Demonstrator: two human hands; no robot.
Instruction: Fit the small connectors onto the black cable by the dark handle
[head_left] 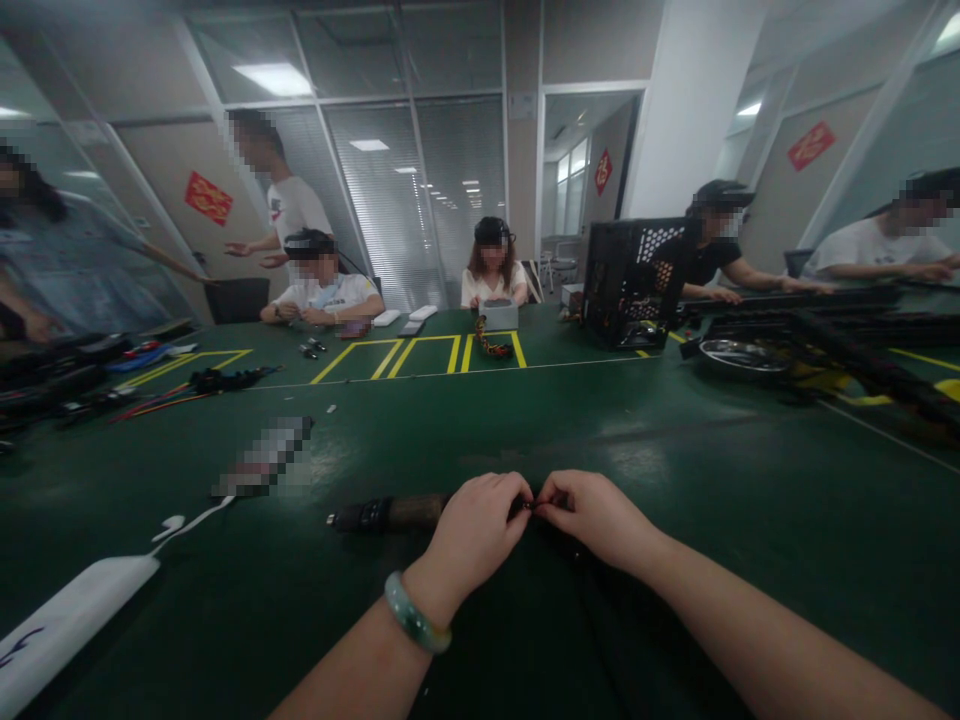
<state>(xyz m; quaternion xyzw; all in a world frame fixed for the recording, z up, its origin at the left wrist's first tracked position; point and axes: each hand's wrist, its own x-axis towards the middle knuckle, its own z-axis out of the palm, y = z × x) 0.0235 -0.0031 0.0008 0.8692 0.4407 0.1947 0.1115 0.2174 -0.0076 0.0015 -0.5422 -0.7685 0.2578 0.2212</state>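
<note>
My left hand (484,520), with a green bangle at the wrist, is closed, its thumb and fingertips pinched together over the table. My right hand (600,515) meets it fingertip to fingertip, also pinched. Something small and dark sits where the fingertips meet, too small to name. A dark cylindrical tool with a metal tip, much like an electric screwdriver (390,513), lies on the green table (420,430). Its tip points left, and its right end is hidden behind my left hand. Dark material below my right hand is hard to make out.
A white power bank (82,620) lies at left, cabled to a blurred flat device (266,458). Across the table stand a black computer case (630,285) and a grey power supply (499,316). Loose cables (225,380) lie farther left. Several people sit or stand around.
</note>
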